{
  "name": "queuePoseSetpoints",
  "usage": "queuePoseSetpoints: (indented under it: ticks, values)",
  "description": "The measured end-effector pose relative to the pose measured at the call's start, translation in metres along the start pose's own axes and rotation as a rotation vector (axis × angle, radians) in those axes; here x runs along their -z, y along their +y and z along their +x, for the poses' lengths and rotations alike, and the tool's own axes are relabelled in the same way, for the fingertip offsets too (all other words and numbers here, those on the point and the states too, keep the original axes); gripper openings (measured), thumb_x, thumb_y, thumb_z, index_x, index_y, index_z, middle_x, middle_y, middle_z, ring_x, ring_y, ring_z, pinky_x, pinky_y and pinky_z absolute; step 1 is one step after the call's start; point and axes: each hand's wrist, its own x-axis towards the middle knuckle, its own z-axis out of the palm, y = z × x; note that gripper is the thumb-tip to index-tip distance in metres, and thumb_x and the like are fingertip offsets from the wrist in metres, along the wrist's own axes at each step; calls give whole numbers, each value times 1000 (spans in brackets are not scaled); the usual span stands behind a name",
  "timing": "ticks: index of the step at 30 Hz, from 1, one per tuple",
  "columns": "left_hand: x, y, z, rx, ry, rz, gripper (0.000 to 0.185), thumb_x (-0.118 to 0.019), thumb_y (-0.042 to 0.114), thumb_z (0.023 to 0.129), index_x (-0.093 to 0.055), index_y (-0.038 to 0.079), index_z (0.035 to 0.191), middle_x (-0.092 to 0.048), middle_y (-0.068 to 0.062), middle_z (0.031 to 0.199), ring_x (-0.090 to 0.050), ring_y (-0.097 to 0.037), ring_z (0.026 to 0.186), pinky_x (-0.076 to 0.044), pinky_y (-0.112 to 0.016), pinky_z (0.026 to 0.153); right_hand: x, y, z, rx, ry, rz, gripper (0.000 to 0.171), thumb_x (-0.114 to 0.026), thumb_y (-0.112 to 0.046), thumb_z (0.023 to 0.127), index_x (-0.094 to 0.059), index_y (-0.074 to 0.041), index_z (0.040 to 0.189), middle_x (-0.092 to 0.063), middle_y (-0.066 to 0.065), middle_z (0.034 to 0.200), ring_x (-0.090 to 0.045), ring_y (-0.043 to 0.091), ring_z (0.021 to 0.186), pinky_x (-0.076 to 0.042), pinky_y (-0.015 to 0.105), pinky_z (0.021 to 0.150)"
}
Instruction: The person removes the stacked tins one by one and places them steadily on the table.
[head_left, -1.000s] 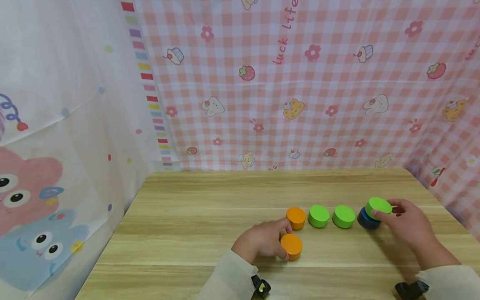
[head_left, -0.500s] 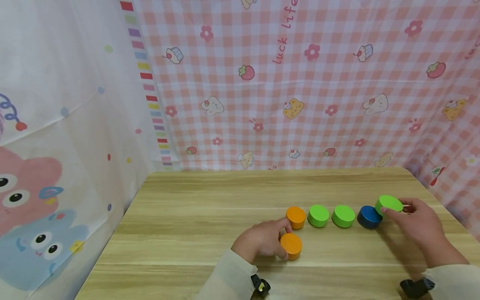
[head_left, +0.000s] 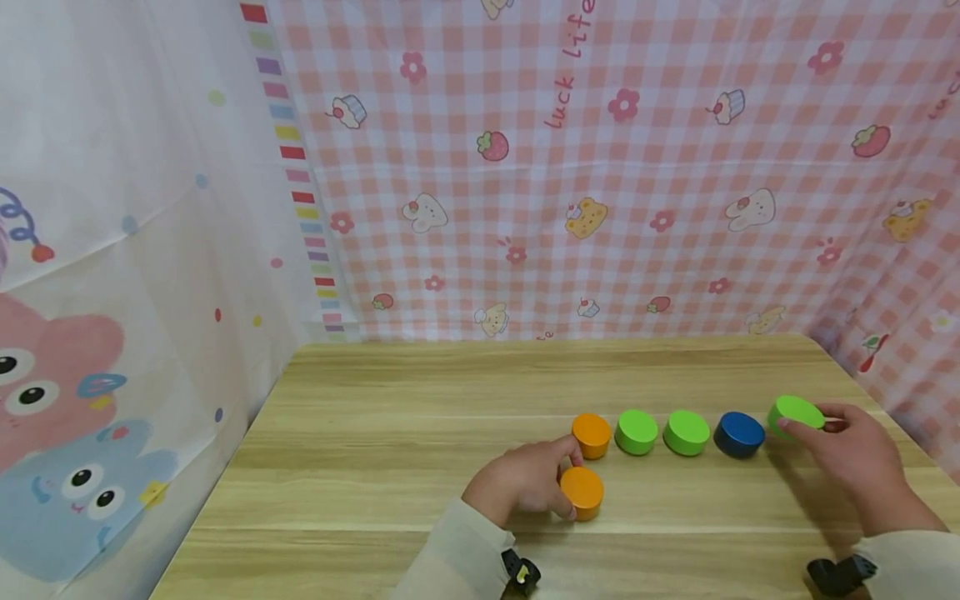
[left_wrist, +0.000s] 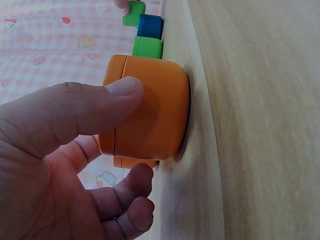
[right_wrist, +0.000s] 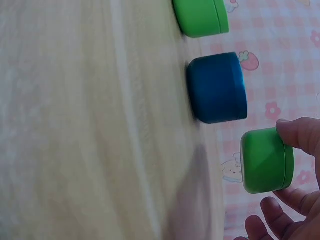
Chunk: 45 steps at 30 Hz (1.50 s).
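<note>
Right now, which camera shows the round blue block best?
The right wrist view: the round blue wooden block fills the frame, standing alone on the wooden table. The head view shows it small, between two green blocks. The left wrist view shows only a far-off blue sliver.

Toward the desk's right side, four round blocks sit in a row parallel to its far edge, a fifth block lies just before the row's leftmost block, and a sixth is held beyond the rightmost, near the right edge.
</note>
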Motion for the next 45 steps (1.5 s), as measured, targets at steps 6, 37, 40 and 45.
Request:
queuePoseSetpoints:
  ticks: [6,37,40,45]
  values:
    - [0,0,-1,1,0,-6,51,-94,18,77,-57,34,109,-63,5,93,-58,-20,84,-44,-36,77,-2,8,2,-57,-30,-3,93,-62,-55,101,-33,19,150,-46,44,138,-52,55,118,-48,46,79]
    - [7,-22,5,191,437,32,51,-88,33,85,-60,21,127,-61,-8,109,-57,-31,99,-42,-53,91,-3,16,-6,15,-123,-39,106,-60,-60,101,-16,19,155,-42,47,136,-50,60,117,-49,61,86]
    - [5,-24,8,209,461,33,53,-88,34,86,-61,21,130,-63,-8,113,-58,-31,100,-42,-52,91,-3,5,-19,54,-90,-8,105,-60,-59,102,-14,18,157,-42,45,134,-51,58,114,-53,53,78]
    - [3,-28,9,231,478,16,55,-87,35,87,-61,21,133,-64,-9,116,-59,-33,102,-42,-53,91,-8,-14,-47,126,-83,41,99,-63,-53,102,-19,16,158,-44,43,136,-52,56,117,-53,39,73]
